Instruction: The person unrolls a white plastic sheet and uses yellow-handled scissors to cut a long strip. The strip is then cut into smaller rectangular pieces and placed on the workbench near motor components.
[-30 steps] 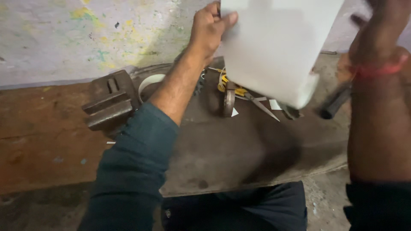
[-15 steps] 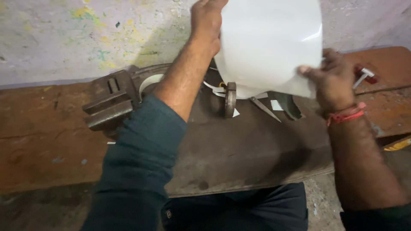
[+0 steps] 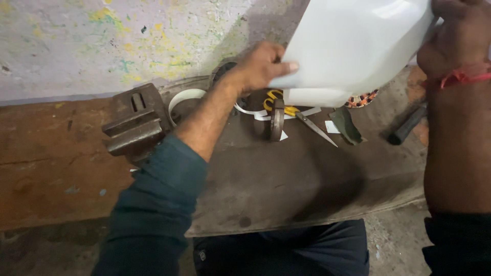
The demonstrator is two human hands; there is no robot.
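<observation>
Where both hands grip, white sheet (image 3: 353,46) hides scissors (image 3: 291,110).

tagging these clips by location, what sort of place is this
Probably a small workshop or craft bench. A heavy metal block tool sits on a worn, dark work surface, scissors lie among paper scraps, and the wall behind is spattered with paint.

You are working in a rough workshop, sitting at a worn, dark metal work slab (image 3: 286,179) that is lying beside a stained brown wooden plank (image 3: 51,163). A heavy rusty iron block with slots (image 3: 135,122) is sitting near yellow-handled scissors (image 3: 302,115), white paper scraps (image 3: 332,126) and a dark tool handle (image 3: 406,125). Behind them a grey wall speckled with yellow and green paint (image 3: 102,41) is rising.
</observation>
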